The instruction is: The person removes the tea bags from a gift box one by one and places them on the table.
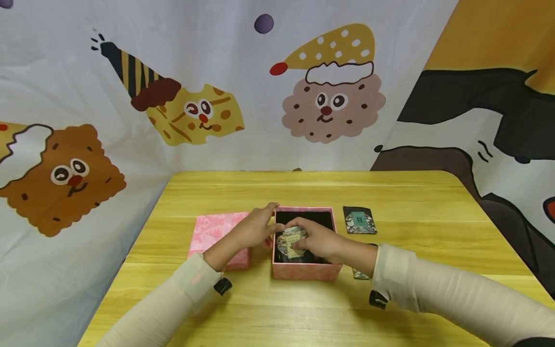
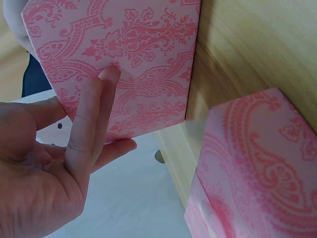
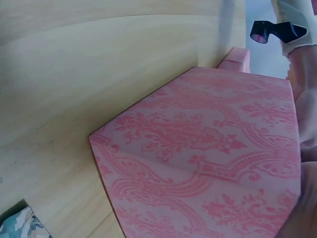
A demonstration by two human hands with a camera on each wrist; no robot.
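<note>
A pink patterned box (image 1: 307, 273) with a dark inside stands uncovered on the table, its opening facing up. My left hand (image 1: 256, 229) grips its left wall, the thumb at the rim and the fingers (image 2: 81, 124) lying against the outer side. Inside the box, my right hand (image 1: 321, 238) pinches a small flat packet (image 1: 284, 246) with a pale yellow label. That packet leans upright near the left wall, its lower part in the box. In the right wrist view the box wall (image 3: 198, 153) hides the right fingers.
Left of the box lies its pink lid (image 1: 210, 231), partly behind the left forearm. On the right rests a dark packet (image 1: 360, 220) with a teal label. Another packet (image 1: 361, 274) is mostly covered by the right forearm. All are on a yellow wooden table (image 1: 277, 308).
</note>
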